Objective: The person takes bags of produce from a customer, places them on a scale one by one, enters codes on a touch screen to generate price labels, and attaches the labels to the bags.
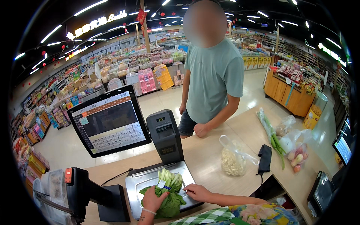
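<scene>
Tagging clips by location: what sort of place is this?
Probably a supermarket, at its checkout or weighing station: leafy green vegetables on a silver metal scale tray, a black-framed rectangular monitor, and a wood-sided display stand piled with goods.

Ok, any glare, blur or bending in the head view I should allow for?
Head view: shiny highlights on the steel tray; bright reflections on the floor; counter edges bowing, picture corners black; the standing person's head blurred out; leafy greens, left hand and right hand reasonably sharp.

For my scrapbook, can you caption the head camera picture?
Left hand touches leafy greens on a metal scale; right hand nearby.
</scene>
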